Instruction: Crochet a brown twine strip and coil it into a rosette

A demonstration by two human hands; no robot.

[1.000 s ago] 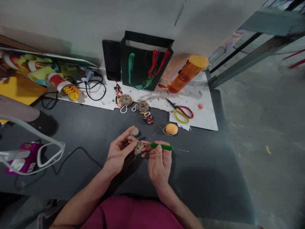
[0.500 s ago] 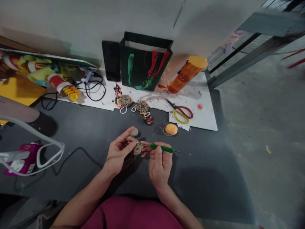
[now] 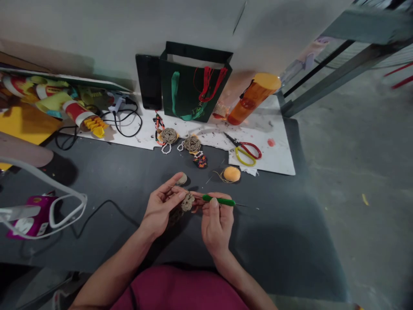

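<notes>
Between thumb and fingers, my left hand (image 3: pixel 161 206) pinches a small brown-grey crochet piece (image 3: pixel 187 201), part of which hangs below the fingers. My right hand (image 3: pixel 217 224) is closed round the green handle of a crochet hook (image 3: pixel 219 200). The hook's thin metal end points left to the crochet piece; a second thin metal tip sticks out to the right. Just beyond my left fingertips lies a grey-brown ball (image 3: pixel 182 178), probably yarn, partly covered. Two crocheted roses (image 3: pixel 169 135) with bead loops lie farther back.
An orange ball of thread (image 3: pixel 232 174) lies right of centre, near scissors (image 3: pixel 243 150) on a white board (image 3: pixel 274 161). Behind stand a dark green paper bag (image 3: pixel 195 86), a phone (image 3: pixel 149 82) and an orange bottle (image 3: pixel 253 99). At left are a purple box (image 3: pixel 35 211) and white cable (image 3: pixel 77 202).
The hook's left end has shifted slightly at the crochet piece, which now hangs a little more openly. Both hands stay nearly in place; the view moves slightly.
</notes>
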